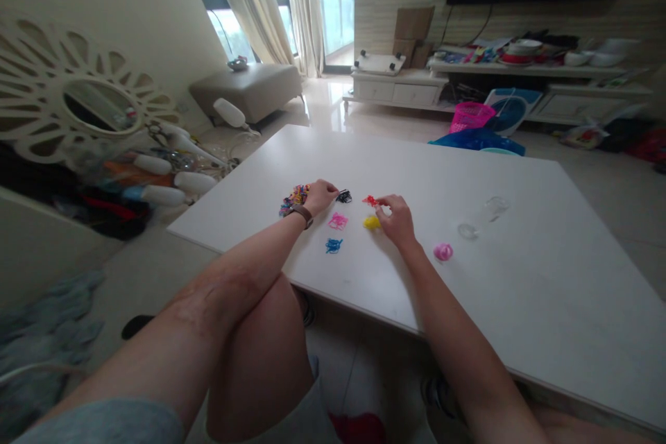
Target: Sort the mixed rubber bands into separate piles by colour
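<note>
My left hand (322, 197) reaches over the table with its fingers pinched together. Its fingertips meet the left edge of a pile of black rubber bands (344, 196). Partly behind that wrist lies a mixed heap of coloured rubber bands (297, 195). My right hand (398, 218) is closed in a pinch at the right edge of the red rubber bands (370, 200); what its fingertips hold is too small to tell. Yellow bands (371, 223) lie just under that hand. Nearer me are pink bands (338, 221) and blue bands (334, 245), in separate small piles.
To the right on the white table (520, 305) are a round pink item (443, 252), a clear round lid (467, 231) and a clear container (496, 206). Beyond the far edge stand a pink basket (471, 116) and a blue plastic bag (468, 141). A lamp (229, 113) is at left.
</note>
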Available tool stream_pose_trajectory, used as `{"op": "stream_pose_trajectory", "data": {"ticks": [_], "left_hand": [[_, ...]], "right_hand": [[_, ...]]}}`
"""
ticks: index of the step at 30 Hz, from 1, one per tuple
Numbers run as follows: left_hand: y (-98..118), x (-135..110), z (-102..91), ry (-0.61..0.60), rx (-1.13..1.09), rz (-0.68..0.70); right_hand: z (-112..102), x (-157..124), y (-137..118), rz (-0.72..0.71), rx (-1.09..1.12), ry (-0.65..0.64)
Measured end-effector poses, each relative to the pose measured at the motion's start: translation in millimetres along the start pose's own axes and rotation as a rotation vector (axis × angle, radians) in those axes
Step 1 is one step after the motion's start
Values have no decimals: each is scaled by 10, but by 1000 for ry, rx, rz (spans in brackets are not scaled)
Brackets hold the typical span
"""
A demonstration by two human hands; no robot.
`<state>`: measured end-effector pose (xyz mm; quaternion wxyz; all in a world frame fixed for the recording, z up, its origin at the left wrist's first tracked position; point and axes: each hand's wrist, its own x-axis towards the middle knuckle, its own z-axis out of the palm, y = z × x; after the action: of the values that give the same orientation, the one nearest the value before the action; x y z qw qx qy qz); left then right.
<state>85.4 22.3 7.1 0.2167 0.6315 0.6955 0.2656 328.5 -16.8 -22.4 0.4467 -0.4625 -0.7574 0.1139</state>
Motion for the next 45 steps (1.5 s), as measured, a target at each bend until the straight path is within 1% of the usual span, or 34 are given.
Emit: {"op": "stream_pose_trajectory", "data": {"ticks": [3,6,11,14,16,20,23,26,28,34,39,42,45], "left_hand": [[-46,20,59,-11,5,41],[-90,38,17,11,13,61],[-166,81,-231,109,-35,0],[-263,72,-403,185,-1,21],[-353,37,-506,213,19,25],[-559,-68,-684,205,48,29],[-679,-120,-789,195,22,-4],[-735,-127,-844,222,-28,-60],[-748,-117,-852,233,-49,-74],[-845,-124,-854,185,-59,-69],[-998,-216,-951,157,-92,-92],[-1059,-274,-1004,109,-133,-125],[-1100,-306,-1014,61,-135,-128]], "right_hand": [[6,-6,29,11,-2,-11],[15,-11,51,15,0,-17],[30,-9,58,12,3,-17],[36,-3,57,18,1,-14],[38,0,54,21,-4,-10],[36,0,49,14,-7,-6],[32,-8,61,14,-10,-14],[28,-20,90,18,0,-19],[24,-28,113,25,17,-14],[1,-56,150,103,91,26],[-12,-68,185,198,135,80],[-6,-67,229,228,137,104],[4,-64,265,241,129,115]]}}
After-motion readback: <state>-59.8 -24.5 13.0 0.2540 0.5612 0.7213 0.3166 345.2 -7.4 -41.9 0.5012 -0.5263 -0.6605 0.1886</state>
